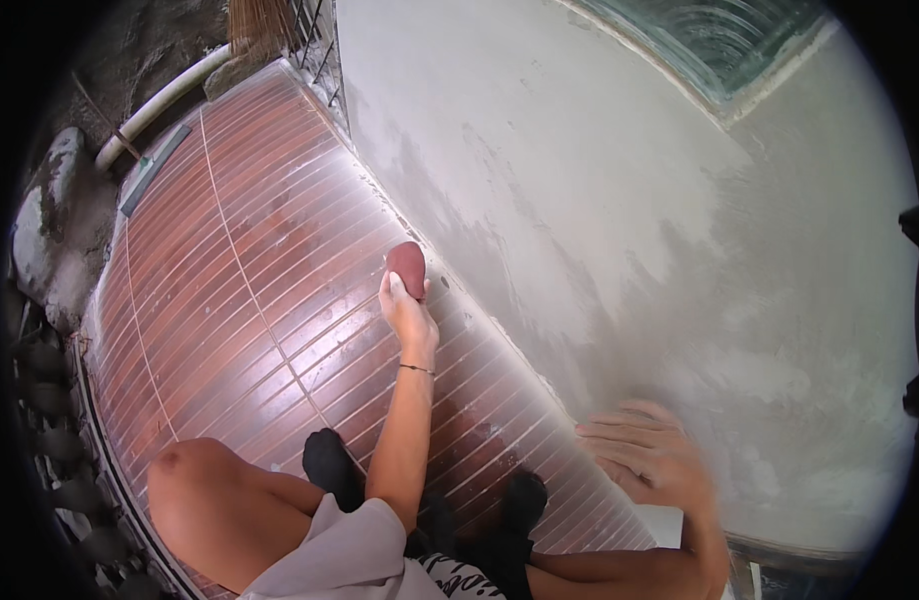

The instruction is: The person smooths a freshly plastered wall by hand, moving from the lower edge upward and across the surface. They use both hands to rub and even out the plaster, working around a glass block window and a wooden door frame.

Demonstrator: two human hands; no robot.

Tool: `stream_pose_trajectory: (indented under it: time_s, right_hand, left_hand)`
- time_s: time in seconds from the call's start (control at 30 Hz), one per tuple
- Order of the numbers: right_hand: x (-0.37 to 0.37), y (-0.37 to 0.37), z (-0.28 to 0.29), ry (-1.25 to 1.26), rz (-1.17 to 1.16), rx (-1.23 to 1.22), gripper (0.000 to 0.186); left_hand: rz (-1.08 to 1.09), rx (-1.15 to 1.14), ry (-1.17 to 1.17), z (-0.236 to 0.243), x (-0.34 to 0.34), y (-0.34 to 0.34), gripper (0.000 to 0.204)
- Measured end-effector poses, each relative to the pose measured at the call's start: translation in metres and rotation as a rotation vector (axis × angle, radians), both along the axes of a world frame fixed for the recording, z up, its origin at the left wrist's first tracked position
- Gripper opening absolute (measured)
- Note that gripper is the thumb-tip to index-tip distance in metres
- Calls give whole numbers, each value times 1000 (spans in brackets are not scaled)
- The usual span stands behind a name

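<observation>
My left hand [411, 312] is closed round a reddish-brown, rounded piece with a matte face [406, 266], held out over the tiled floor close to the foot of the wall. Blurred by motion, my right hand [644, 455] is at the lower part of the grey plastered wall [539, 190], fingers stretched out flat. Whether its palm touches the plaster I cannot tell. A white flat-edged thing [661, 524] shows just below that hand, partly covered by my arm.
Glossy red-brown floor tiles [249, 250] run along the wall. A floor squeegee [155, 172], a pale pipe [169, 100] and a straw broom [259, 22] are at the far left, beside rocks [47, 230]. A window [719, 45] is set into the wall. My dark-socked feet stand on the tiles.
</observation>
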State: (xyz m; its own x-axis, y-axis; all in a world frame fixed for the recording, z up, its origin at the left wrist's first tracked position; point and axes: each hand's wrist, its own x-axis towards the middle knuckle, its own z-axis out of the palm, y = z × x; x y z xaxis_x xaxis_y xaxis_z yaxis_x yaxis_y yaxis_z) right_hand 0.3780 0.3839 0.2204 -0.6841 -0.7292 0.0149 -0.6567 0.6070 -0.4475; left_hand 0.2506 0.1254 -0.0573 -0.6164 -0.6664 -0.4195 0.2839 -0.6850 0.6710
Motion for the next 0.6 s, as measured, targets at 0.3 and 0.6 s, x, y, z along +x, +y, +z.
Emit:
stream_pose_trajectory:
  time_s: [0.3, 0.6]
  right_hand:
    - [-29, 23, -25, 146, 21, -361, 26]
    - [-52, -10, -56, 252, 277, -482, 23]
  left_hand:
    - [-233, 118, 98, 46, 61, 16, 37]
    - [-141, 45, 116, 44, 122, 56, 31]
